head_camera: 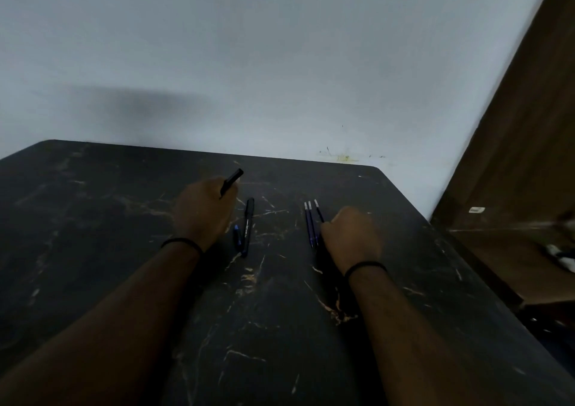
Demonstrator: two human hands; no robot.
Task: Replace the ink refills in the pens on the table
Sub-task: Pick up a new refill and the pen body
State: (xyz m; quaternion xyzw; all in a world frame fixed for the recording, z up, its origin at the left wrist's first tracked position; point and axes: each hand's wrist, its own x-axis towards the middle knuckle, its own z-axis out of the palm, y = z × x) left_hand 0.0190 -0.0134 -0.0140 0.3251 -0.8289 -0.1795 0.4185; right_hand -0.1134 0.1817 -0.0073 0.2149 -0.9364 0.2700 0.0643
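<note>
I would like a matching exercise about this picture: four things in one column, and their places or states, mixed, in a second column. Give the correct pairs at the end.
Things:
1. left hand
2. right hand
3. black pen on the table
4. blue piece

Places or states:
A. lies just left of the black pen
B. holds a pen
C. grips one refill, beside two loose refills
D. lies free between the two hands

Pairs: 1-B, 2-C, 3-D, 4-A
</note>
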